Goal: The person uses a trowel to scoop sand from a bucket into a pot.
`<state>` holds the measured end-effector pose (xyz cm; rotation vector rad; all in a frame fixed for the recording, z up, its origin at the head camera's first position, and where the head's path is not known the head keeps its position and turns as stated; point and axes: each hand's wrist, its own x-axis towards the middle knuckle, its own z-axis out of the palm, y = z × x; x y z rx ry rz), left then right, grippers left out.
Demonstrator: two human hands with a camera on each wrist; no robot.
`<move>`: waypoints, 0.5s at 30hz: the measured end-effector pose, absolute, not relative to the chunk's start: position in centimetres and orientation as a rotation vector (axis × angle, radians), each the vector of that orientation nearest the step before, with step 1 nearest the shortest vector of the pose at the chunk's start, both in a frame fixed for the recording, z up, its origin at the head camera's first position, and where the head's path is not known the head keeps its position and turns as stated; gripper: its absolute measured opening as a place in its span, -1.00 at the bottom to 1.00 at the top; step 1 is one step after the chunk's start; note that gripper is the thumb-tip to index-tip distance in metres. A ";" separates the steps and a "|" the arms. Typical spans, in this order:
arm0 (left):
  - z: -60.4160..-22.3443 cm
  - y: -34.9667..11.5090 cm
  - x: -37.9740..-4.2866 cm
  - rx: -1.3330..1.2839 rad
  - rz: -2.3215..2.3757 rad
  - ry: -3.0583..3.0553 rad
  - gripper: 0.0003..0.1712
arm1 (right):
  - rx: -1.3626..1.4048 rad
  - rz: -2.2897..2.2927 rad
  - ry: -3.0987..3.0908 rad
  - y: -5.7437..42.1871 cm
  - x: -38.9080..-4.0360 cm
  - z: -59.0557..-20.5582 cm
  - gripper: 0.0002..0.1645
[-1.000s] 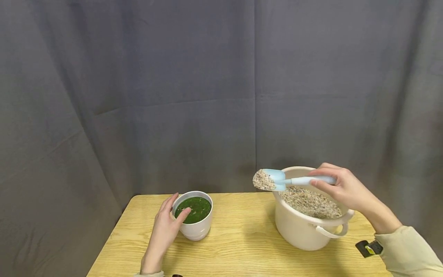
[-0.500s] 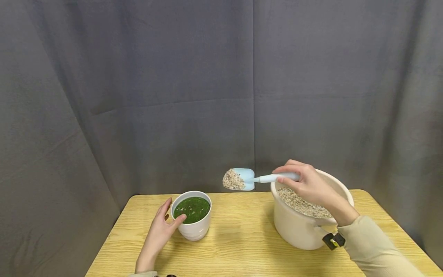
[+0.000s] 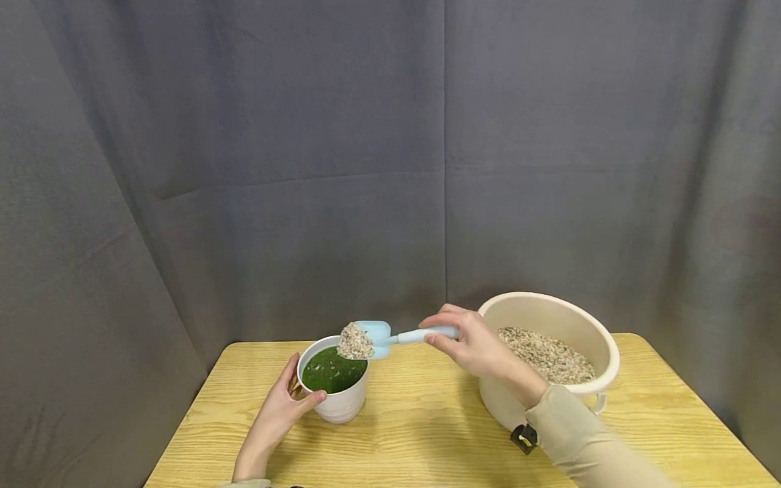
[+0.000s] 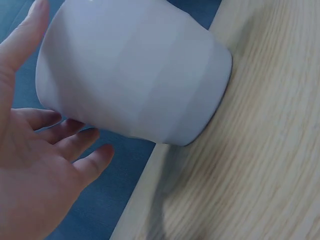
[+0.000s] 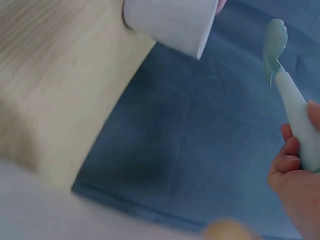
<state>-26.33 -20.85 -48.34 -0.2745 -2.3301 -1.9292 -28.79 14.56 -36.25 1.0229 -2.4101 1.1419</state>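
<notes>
My right hand (image 3: pixel 472 342) grips the white handle of a small light-blue scoop (image 3: pixel 376 333). The blade bears a heap of beige, gravel-like grains (image 3: pixel 355 341), held over the right part of a white flower pot (image 3: pixel 340 407). Inside the pot is a dark green surface with a few pale specks. My left hand (image 3: pixel 282 405) holds the pot from the left, thumb at the near rim and fingers round the far left side. In the left wrist view, the fingers (image 4: pixel 75 142) curl loosely by the pot wall; some fingertips are hidden behind it.
A large cream bucket (image 3: pixel 601 339) with similar grains (image 3: pixel 549 356) stands at the right on the wooden table (image 3: pixel 415 434), partly behind my right forearm. A grey curtain (image 3: pixel 342 169) hangs behind the table and along the left.
My right hand has carried the loaded scoop left, from above the bucket to over the pot, lowering it lately. My left hand has drawn closer round the pot's rim.
</notes>
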 end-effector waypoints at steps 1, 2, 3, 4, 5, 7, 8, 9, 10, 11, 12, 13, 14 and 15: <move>-48.5 -20.8 -26.4 -0.279 -1.950 -2.317 0.16 | 1.034 1.140 -2.398 14.1 -28.9 -36.6 -0.79; -48.7 -20.8 -26.5 -0.286 -1.965 -2.307 0.15 | 1.040 1.146 -2.392 13.7 -29.1 -37.0 -0.79; -48.8 -20.8 -26.5 -0.292 -1.979 -2.300 0.15 | 1.051 1.152 -2.382 13.3 -29.2 -37.3 -0.79; -48.9 -20.8 -26.6 -0.301 -1.993 -2.294 0.15 | 1.059 1.153 -2.373 12.9 -29.4 -37.6 -0.79; -49.0 -20.8 -26.6 -0.305 -2.003 -2.289 0.15 | 1.068 1.153 -2.365 12.5 -29.5 -37.9 -0.79; -49.2 -20.7 -26.7 -0.310 -2.019 -2.280 0.16 | 1.073 1.154 -2.358 11.9 -29.8 -38.4 -0.79; -49.2 -20.7 -26.7 -0.314 -2.020 -2.276 0.16 | 1.076 1.154 -2.357 11.6 -29.9 -38.7 -0.79; -49.2 -20.7 -26.7 -0.316 -2.019 -2.275 0.16 | 1.077 1.152 -2.357 11.3 -30.0 -39.0 -0.80; -49.2 -20.7 -26.8 -0.317 -2.017 -2.273 0.16 | 1.075 1.149 -2.359 11.0 -30.1 -39.2 -0.80; -49.2 -20.7 -26.8 -0.316 -2.011 -2.275 0.16 | 1.077 1.151 -2.360 10.7 -30.2 -39.5 -0.80; -49.2 -20.7 -26.8 -0.314 -2.005 -2.279 0.17 | 1.075 1.151 -2.364 10.5 -30.3 -39.7 -0.80; -49.2 -20.7 -26.8 -0.312 -2.000 -2.283 0.18 | 1.074 1.151 -2.368 10.2 -30.3 -39.9 -0.80; -49.2 -20.7 -26.8 -0.308 -1.996 -2.288 0.18 | 1.070 1.149 -2.374 10.0 -30.4 -40.1 -0.80; -49.2 -20.7 -26.8 -0.302 -1.993 -2.292 0.19 | 1.069 1.146 -2.376 9.7 -30.5 -40.3 -0.80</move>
